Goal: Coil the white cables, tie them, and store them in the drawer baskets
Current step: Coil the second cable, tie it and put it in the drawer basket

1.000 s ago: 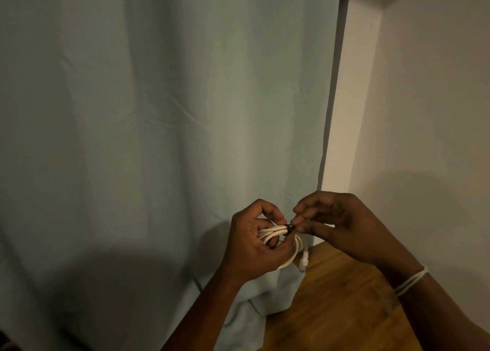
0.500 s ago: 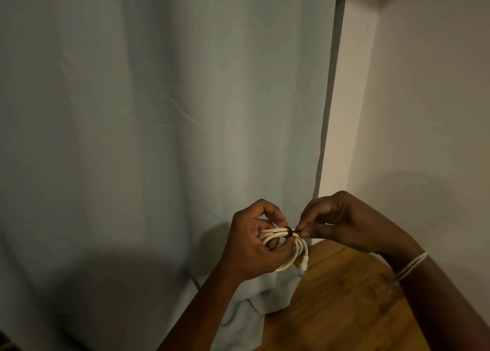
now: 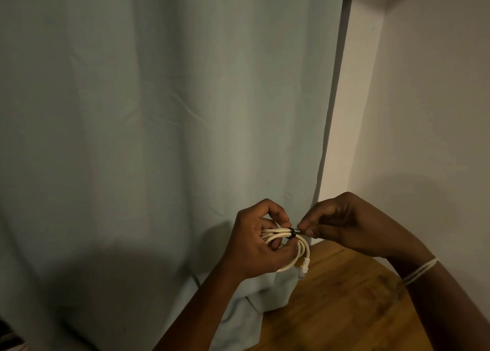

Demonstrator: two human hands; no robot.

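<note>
Two hands meet in mid-air, low in the head view, in front of a pale curtain (image 3: 159, 138) and above a wood floor (image 3: 344, 297). Left hand (image 3: 254, 242) is closed around a coiled white cable (image 3: 275, 235), fingers curled over the loops, thumb beneath. Loops hang down past the thumb; a connector end (image 3: 303, 268) dangles at the bottom of the coil. A dark tie (image 3: 292, 234) wraps the bundled strands. Right hand (image 3: 342, 226) is pinched shut on the tie's free end, fingertips (image 3: 305, 227) touching the tie. White cord bracelet (image 3: 420, 269) on right wrist. Wall (image 3: 424, 111) at right.
</note>
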